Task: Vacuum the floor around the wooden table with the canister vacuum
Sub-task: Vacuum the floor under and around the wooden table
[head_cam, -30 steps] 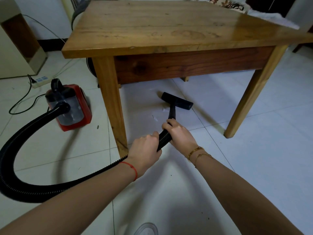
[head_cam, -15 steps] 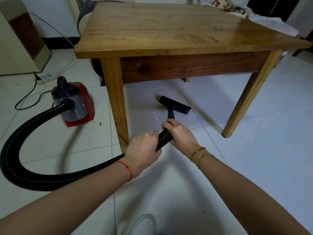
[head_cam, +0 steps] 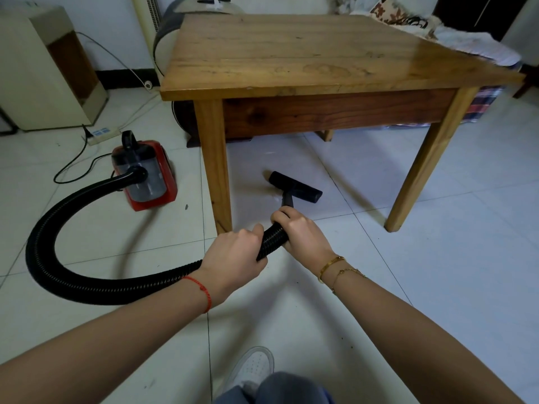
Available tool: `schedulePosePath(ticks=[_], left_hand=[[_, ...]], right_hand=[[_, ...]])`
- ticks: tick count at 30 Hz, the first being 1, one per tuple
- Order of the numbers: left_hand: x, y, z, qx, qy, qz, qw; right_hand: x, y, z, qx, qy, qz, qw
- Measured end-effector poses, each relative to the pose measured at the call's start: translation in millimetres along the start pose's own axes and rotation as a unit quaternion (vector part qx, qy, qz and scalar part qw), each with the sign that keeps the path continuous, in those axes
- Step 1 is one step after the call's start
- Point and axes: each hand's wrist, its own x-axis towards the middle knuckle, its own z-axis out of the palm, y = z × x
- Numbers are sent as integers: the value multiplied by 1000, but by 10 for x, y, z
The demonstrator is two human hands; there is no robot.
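Observation:
A wooden table [head_cam: 306,56] stands on white floor tiles. Both hands hold the black ribbed hose [head_cam: 87,284] of a red canister vacuum [head_cam: 145,176]. My left hand [head_cam: 233,260] grips the hose lower down, my right hand [head_cam: 303,231] grips it just behind the short black tube. The black floor nozzle [head_cam: 294,189] lies flat on the tiles under the table's near edge, between the front-left leg [head_cam: 215,167] and the front-right leg [head_cam: 420,170]. The canister sits left of the left leg, and the hose loops round to the left.
A power strip [head_cam: 102,135] with cables lies behind the canister, near a beige cabinet [head_cam: 43,68]. A dark round object stands behind the table's left side. Patterned bedding [head_cam: 466,45] lies at the back right. My white shoe [head_cam: 253,365] is on the tiles below.
The view has pulled back and shifted left relative to the table, showing more of the floor and my shoe. Both hands keep the same hold on the hose; the nozzle stays under the table edge.

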Motion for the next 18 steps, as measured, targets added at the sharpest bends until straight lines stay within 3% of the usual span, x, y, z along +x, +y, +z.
schedulePosePath(ticks=[18], left_hand=[[12,-17,31,-7,6,-10,1000]], right_hand=[[27,28,-12,-21,-13,-11,1000]])
